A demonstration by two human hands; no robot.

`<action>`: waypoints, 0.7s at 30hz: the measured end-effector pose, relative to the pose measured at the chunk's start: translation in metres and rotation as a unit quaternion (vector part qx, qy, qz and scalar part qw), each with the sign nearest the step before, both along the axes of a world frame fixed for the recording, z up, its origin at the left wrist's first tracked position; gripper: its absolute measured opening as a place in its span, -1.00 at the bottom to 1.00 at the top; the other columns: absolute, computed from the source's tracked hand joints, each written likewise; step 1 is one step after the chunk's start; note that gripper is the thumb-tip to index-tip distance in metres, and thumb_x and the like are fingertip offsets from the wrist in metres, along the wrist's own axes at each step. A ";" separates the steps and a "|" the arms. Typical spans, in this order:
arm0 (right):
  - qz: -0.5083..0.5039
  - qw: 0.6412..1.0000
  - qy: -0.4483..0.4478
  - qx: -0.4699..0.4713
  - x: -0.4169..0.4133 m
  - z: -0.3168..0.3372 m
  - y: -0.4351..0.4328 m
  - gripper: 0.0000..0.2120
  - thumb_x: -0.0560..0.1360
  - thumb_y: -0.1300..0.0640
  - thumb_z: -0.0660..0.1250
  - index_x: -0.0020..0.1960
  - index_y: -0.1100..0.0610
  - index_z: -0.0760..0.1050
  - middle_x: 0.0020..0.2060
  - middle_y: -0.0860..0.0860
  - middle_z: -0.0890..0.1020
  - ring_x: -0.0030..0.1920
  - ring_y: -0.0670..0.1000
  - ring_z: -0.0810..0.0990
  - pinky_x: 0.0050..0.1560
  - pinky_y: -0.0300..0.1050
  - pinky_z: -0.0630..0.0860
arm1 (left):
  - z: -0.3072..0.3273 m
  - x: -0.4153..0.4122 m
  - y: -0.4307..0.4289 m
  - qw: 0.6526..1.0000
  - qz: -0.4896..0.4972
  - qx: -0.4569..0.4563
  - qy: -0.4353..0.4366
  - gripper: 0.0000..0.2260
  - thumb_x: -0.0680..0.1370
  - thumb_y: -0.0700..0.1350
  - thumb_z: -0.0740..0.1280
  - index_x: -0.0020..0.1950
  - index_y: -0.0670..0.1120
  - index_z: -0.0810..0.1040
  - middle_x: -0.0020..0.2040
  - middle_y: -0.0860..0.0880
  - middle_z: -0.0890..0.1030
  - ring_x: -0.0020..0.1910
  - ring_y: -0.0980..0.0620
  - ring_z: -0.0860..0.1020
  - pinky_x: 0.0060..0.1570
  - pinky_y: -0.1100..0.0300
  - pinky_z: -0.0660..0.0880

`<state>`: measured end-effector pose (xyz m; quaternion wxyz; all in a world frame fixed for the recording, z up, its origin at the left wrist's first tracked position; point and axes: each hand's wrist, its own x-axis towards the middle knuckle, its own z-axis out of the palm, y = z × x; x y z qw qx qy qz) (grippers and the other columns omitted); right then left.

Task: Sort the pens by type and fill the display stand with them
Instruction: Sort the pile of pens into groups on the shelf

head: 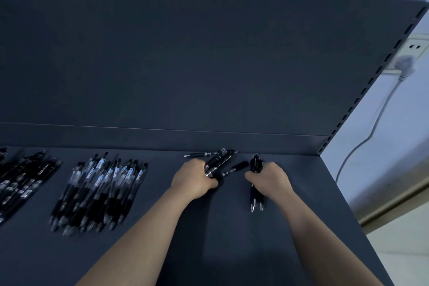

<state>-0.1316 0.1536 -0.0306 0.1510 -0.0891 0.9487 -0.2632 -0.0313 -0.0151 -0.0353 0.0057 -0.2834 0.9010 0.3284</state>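
Holding, head view, centre frame: your left hand (195,180), fingers curled round a bundle of black plastic pens (219,161) slanting up-right. Your right hand (270,177) grips a few black click pens (256,165), long axis top-to-bottom. Between them, on the dark grey metal shelf (301,193): one loose black pen (236,167), slanting likewise, lower end just beside your left fingers. Lower left: heap of clear-barrelled pens (99,190).

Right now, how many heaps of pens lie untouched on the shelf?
2: a dark heap at the left edge, partly cut off, and a heap with pale labels just right of it. More may lie beyond the frame.
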 end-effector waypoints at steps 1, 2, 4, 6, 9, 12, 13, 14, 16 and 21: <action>0.005 1.000 0.005 -0.020 0.001 -0.002 0.004 -0.66 0.37 0.04 0.32 -0.44 0.12 0.24 -0.50 0.00 0.42 -0.44 0.02 0.37 -0.40 -0.15 0.31 | 0.002 0.000 0.002 1.000 -0.007 -0.025 -0.004 -0.79 0.33 0.05 0.44 -0.24 -0.01 0.47 -0.23 0.05 0.58 -0.20 -0.01 0.58 -0.29 0.18 0.45; 0.010 0.999 0.014 -0.034 0.003 -0.005 0.007 -0.68 0.37 0.04 0.30 -0.43 0.12 0.26 -0.48 0.03 0.46 -0.43 0.03 0.38 -0.40 -0.13 0.34 | 0.003 0.000 0.003 0.999 -0.013 -0.052 -0.003 -0.79 0.33 0.07 0.42 -0.21 0.00 0.47 -0.21 0.07 0.56 -0.20 0.01 0.56 -0.30 0.19 0.43; 0.023 0.998 0.037 -0.037 0.005 -0.009 0.009 -0.72 0.38 0.03 0.27 -0.40 0.13 0.29 -0.45 0.04 0.50 -0.41 0.04 0.40 -0.40 -0.12 0.34 | 0.007 -0.001 0.003 0.994 -0.027 -0.107 0.016 -0.80 0.36 0.07 0.38 -0.11 0.03 0.49 -0.09 0.09 0.50 -0.18 0.03 0.54 -0.26 0.19 0.42; 0.031 0.998 0.055 -0.021 0.007 -0.010 0.009 -0.74 0.41 0.03 0.26 -0.36 0.14 0.29 -0.43 0.00 0.46 -0.39 0.04 0.40 -0.42 -0.13 0.31 | 0.009 -0.004 -0.002 0.987 -0.049 -0.150 0.035 -0.81 0.39 0.02 0.37 -0.04 0.02 0.48 0.05 0.10 0.42 -0.17 0.02 0.54 -0.24 0.18 0.43; 0.034 0.997 0.065 -0.013 0.008 -0.011 0.009 -0.74 0.42 0.03 0.25 -0.35 0.12 0.29 -0.42 -0.02 0.45 -0.39 0.03 0.41 -0.44 -0.14 0.27 | 0.010 -0.010 -0.011 0.979 -0.078 -0.188 0.025 -0.83 0.43 -0.03 0.35 -0.03 0.00 0.45 0.15 0.10 0.39 -0.16 0.01 0.53 -0.24 0.18 0.40; 0.028 0.997 0.068 -0.013 0.009 -0.013 0.010 -0.74 0.42 0.01 0.24 -0.34 0.12 0.29 -0.42 -0.02 0.45 -0.40 0.02 0.40 -0.45 -0.15 0.25 | 0.010 -0.015 -0.016 0.976 -0.086 -0.201 0.004 -0.85 0.48 -0.10 0.32 -0.02 -0.01 0.38 0.16 0.04 0.42 -0.16 0.00 0.50 -0.24 0.17 0.38; 0.024 0.997 0.068 -0.013 0.009 -0.013 0.010 -0.74 0.43 0.01 0.24 -0.34 0.12 0.29 -0.42 -0.03 0.45 -0.40 0.01 0.40 -0.45 -0.15 0.25 | 0.012 -0.016 -0.015 0.975 -0.082 -0.204 0.001 -0.84 0.49 -0.13 0.30 0.01 -0.02 0.37 0.15 0.02 0.44 -0.14 -0.03 0.51 -0.23 0.14 0.38; 0.021 0.997 0.066 -0.014 0.009 -0.013 0.010 -0.74 0.43 0.01 0.24 -0.33 0.12 0.30 -0.42 -0.03 0.45 -0.41 0.00 0.39 -0.45 -0.15 0.24 | 0.012 -0.017 -0.014 0.975 -0.080 -0.209 -0.002 -0.83 0.50 -0.17 0.28 0.06 -0.05 0.37 0.15 -0.01 0.46 -0.12 -0.06 0.52 -0.22 0.12 0.38; 0.021 0.998 0.063 -0.015 0.009 -0.013 0.010 -0.74 0.42 0.00 0.24 -0.34 0.12 0.29 -0.43 -0.03 0.44 -0.42 -0.01 0.38 -0.45 -0.15 0.24 | 0.012 -0.017 -0.011 0.970 -0.090 -0.225 -0.020 -0.78 0.51 -0.22 0.23 0.14 -0.08 0.35 0.14 -0.05 0.47 -0.15 -0.07 0.50 -0.21 0.09 0.38; 0.018 0.997 0.066 -0.021 0.011 -0.013 0.010 -0.73 0.42 0.00 0.24 -0.35 0.11 0.27 -0.46 -0.04 0.41 -0.45 -0.02 0.36 -0.46 -0.16 0.23 | 0.018 -0.016 -0.006 0.951 -0.152 -0.261 -0.063 -0.93 0.54 -0.14 0.21 0.00 -0.07 0.45 0.04 -0.04 0.51 -0.12 -0.06 0.52 -0.19 0.12 0.41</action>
